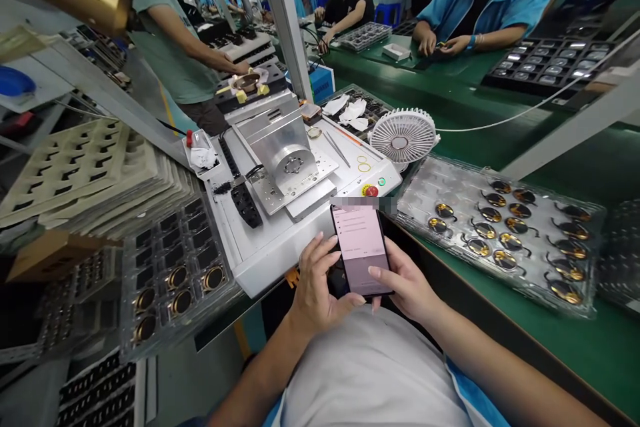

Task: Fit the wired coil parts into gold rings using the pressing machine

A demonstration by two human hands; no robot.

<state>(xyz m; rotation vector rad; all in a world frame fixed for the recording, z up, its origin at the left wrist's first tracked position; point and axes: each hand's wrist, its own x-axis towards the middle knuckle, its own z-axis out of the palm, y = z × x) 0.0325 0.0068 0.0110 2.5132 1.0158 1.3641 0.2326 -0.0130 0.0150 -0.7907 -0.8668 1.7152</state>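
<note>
A smartphone (pixel 361 248) with a lit pinkish screen is held upright above my lap, just in front of the bench edge. My left hand (pixel 316 283) wraps around its left side, thumb resting on the screen. My right hand (pixel 406 285) grips its right side and lower edge, thumb across the glass. Directly behind the phone stands a white machine (pixel 280 240) with a metal fixture (pixel 293 163) on top and a red stop button (pixel 371 191).
A clear tray of gold round parts (pixel 505 233) lies right on the green bench. Black trays with gold rings (pixel 175 267) and stacked beige trays (pixel 80 170) sit left. A small white fan (pixel 403 137) stands behind. Other people work at benches beyond.
</note>
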